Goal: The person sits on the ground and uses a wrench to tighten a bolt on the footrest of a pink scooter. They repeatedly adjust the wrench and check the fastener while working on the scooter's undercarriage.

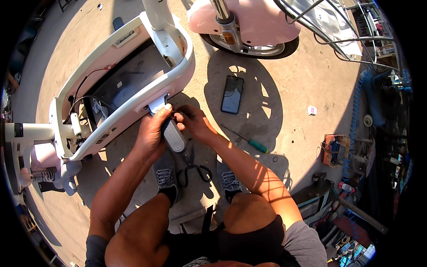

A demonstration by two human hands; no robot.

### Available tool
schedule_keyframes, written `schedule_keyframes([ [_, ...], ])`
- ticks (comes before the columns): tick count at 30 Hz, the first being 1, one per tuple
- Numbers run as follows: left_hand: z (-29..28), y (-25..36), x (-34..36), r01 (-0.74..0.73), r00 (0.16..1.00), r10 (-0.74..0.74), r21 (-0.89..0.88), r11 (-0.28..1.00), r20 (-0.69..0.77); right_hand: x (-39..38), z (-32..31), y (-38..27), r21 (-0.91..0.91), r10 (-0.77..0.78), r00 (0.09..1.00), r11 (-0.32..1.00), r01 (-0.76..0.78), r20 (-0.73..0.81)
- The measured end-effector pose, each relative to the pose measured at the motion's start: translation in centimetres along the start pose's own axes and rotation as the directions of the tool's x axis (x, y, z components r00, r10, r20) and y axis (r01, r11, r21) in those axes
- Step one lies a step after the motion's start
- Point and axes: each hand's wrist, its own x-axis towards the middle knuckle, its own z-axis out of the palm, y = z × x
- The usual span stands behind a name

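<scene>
A pale scooter body [184, 66] with an open floor compartment lies in front of me on the left. From its near side juts a grey-white folding footrest [175, 139] on a white bracket. My left hand [152, 132] is closed around the footrest near the bracket, thumb on top. Against the footrest's right side, close to the bracket, my right hand [195, 123] has its fingers pinched together. Whatever lies between those fingertips is too small and shaded to make out. Black-handled scissors [193, 167] rest on the ground just below the footrest, between my shoes.
A green-handled screwdriver [257, 145] and a dark phone [232, 94] lie on the concrete to the right. Beyond stands a pink scooter's front wheel [284, 48]. Farther right are a red box [331, 150], a coiled blue hose [353, 107] and cluttered shelving.
</scene>
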Motion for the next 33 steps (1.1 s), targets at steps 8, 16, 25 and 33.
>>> schedule_keyframes([
  [8, 0.0, -0.1, 0.1, 0.008, 1.0, -0.008, 0.007, 1.0, -0.006, 0.5, -0.9, 0.5, -0.215, -0.132, 0.985, 0.971, 0.105, -0.114],
  [16, -0.1, 0.1, 0.0, 0.009, 0.999, -0.011, -0.038, 0.999, -0.033, -0.3, -3.0, -4.0, -0.662, -0.367, 0.924, 0.72, 0.209, -0.108],
  [25, -0.7, -0.1, 0.0, 0.008, 1.0, -0.007, -0.082, 0.997, 0.006, -0.9, -4.0, -6.9, -0.885, -0.432, 0.898, 0.446, 0.136, -0.079],
  [33, -0.9, -0.3, -0.1, -0.023, 0.999, 0.025, -0.068, 0.997, 0.03, -1.4, -4.4, -8.9, -0.898, -0.455, 0.89, 0.401, 0.181, -0.024],
])
